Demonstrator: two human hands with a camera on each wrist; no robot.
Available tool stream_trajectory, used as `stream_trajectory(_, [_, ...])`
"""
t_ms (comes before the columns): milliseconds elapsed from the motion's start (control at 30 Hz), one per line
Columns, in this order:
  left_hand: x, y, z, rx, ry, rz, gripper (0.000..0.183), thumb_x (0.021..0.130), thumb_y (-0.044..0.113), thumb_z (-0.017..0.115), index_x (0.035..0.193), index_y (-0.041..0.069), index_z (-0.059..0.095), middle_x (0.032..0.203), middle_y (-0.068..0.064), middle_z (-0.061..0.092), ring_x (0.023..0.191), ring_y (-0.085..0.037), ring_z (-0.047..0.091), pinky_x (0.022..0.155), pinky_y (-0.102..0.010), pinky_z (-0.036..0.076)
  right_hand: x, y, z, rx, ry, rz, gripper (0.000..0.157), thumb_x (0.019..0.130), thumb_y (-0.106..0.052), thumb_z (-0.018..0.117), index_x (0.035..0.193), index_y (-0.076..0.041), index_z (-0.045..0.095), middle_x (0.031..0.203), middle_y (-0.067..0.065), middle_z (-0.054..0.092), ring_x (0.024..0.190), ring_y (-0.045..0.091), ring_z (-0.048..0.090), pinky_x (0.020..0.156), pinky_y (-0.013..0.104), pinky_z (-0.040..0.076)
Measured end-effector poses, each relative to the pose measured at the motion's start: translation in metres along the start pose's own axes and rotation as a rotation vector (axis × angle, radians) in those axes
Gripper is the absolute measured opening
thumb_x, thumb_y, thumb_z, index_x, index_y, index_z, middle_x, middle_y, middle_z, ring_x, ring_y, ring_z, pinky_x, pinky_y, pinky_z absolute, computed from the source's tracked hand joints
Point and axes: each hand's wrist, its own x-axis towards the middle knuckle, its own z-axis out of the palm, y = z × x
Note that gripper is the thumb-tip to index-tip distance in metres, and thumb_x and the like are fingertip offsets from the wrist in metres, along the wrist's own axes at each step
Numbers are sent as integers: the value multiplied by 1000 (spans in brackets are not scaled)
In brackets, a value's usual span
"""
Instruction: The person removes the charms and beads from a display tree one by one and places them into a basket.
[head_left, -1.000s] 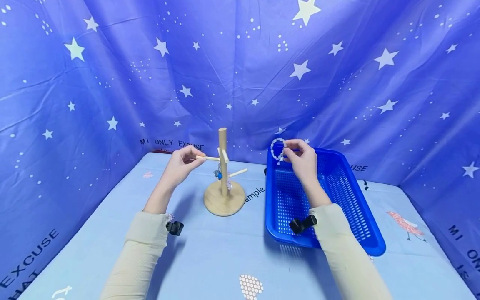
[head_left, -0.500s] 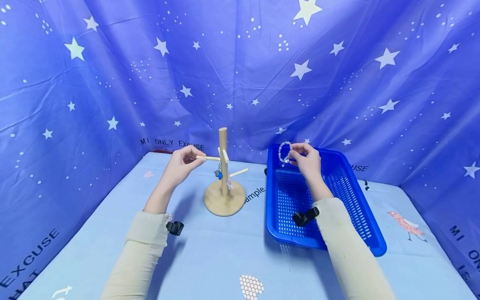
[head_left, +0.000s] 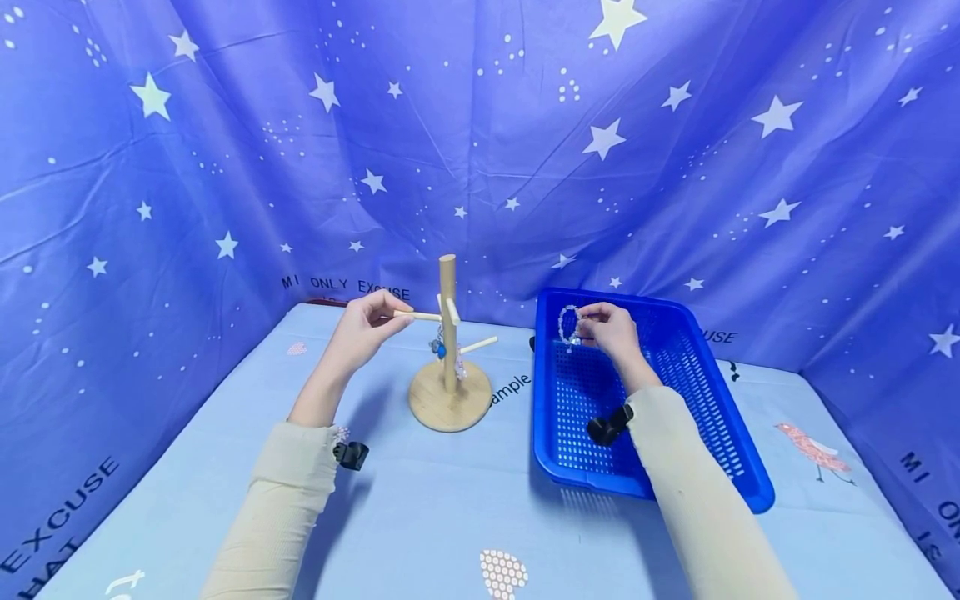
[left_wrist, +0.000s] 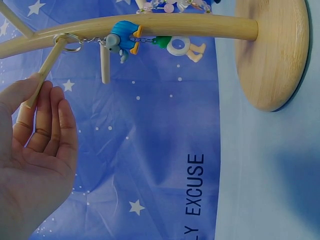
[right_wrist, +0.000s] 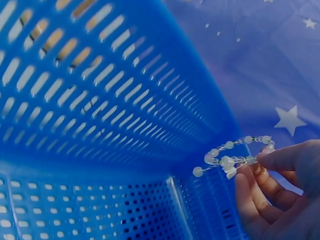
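Observation:
My left hand (head_left: 367, 329) pinches the end of a thin peg (left_wrist: 49, 62) on the wooden stand (head_left: 448, 333). From that peg hangs a keychain with a blue and grey figure (left_wrist: 122, 39) and a second small figure (left_wrist: 185, 47). A pink beaded piece (head_left: 460, 364) hangs on the stand's other side. Over the far part of the blue basket (head_left: 542, 392), my right hand (head_left: 613, 333) pinches a pale beaded bracelet (head_left: 564, 325) between thumb and fingers. The right wrist view shows its milky beads, a small charm (right_wrist: 228, 164) and a dangling bead.
The stand's round base (head_left: 450, 408) rests on the light blue tablecloth (head_left: 420, 517), left of the basket. Another peg (head_left: 477, 344) sticks out toward the basket. A blue starry curtain (head_left: 480, 125) rises behind the table.
The right hand has moved right and lower with the bracelet, from the basket's far left rim to over its inside. The left hand has kept its place on the peg.

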Motion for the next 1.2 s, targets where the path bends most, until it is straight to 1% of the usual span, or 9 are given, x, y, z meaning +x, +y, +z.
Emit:
stream_trajectory(133, [0, 0, -1, 0, -2, 2, 15, 92, 6, 69, 102, -5, 66, 89, 3, 67, 73, -6, 60, 66, -20, 46, 3, 6, -1, -36, -60, 43, 29, 96, -1, 59, 123, 9, 60, 84, -3, 68, 67, 0, 64, 75, 27, 61])
stream_trajectory(300, [0, 0, -1, 0, -6, 4, 15, 92, 6, 70, 102, -4, 67, 88, 4, 67, 73, -7, 60, 66, -20, 45, 7, 11, -2, -39, -144, 112, 32, 96, 1, 57, 126, 12, 56, 79, -5, 66, 68, 3, 64, 78, 30, 61])
stream_trajectory(400, [1, -1, -1, -2, -9, 11, 15, 92, 6, 69, 102, -5, 66, 87, 4, 67, 73, -6, 59, 66, -20, 46, 9, 14, -1, -54, -184, 148, 31, 97, 1, 56, 126, 11, 55, 80, -4, 66, 68, 4, 64, 76, 28, 60])
stream_trajectory(567, [1, -1, -1, -1, -5, 18, 15, 92, 6, 69, 102, -5, 67, 84, 8, 65, 71, -6, 58, 65, -20, 44, 11, 18, -1, -113, -251, 191, 32, 99, -3, 55, 129, 8, 55, 92, 2, 67, 73, 5, 66, 78, 27, 60])
stream_trajectory(633, [1, -1, -1, -1, -3, 19, 14, 92, 6, 69, 102, -4, 67, 84, 8, 65, 71, -6, 57, 64, -21, 43, 11, 19, -1, -136, -281, 207, 32, 99, -4, 55, 130, 7, 55, 94, 3, 67, 75, 6, 66, 79, 27, 60])
stream_trajectory(767, [1, 0, -1, -3, -4, 19, 14, 92, 6, 69, 102, -4, 67, 84, 8, 65, 70, -6, 56, 64, -21, 43, 11, 23, -1, -164, -332, 224, 33, 99, -3, 55, 130, 7, 55, 89, 2, 67, 74, 7, 67, 77, 27, 60])
stream_trajectory(900, [1, 1, 0, -6, -1, 20, 13, 92, 5, 69, 101, -4, 67, 86, 5, 66, 72, -7, 58, 65, -21, 44, 12, 24, -2, -167, -350, 231, 33, 98, -2, 55, 129, 9, 55, 84, -1, 67, 71, 6, 67, 73, 25, 59])
stream_trajectory(1100, [1, 1, 0, -2, 0, 20, 14, 92, 5, 69, 101, -5, 67, 90, -4, 69, 73, -5, 59, 66, -20, 45, 13, 26, -2, -178, -353, 263, 34, 98, -1, 55, 131, 8, 53, 80, -2, 65, 68, 4, 65, 73, 24, 59])
stream_trajectory(1200, [1, 1, 0, -1, 1, 18, 14, 92, 5, 69, 101, -5, 66, 91, -6, 69, 73, -5, 59, 66, -20, 45, 14, 27, -3, -182, -350, 266, 34, 98, 0, 54, 131, 9, 53, 78, -3, 65, 67, 4, 65, 72, 24, 59])
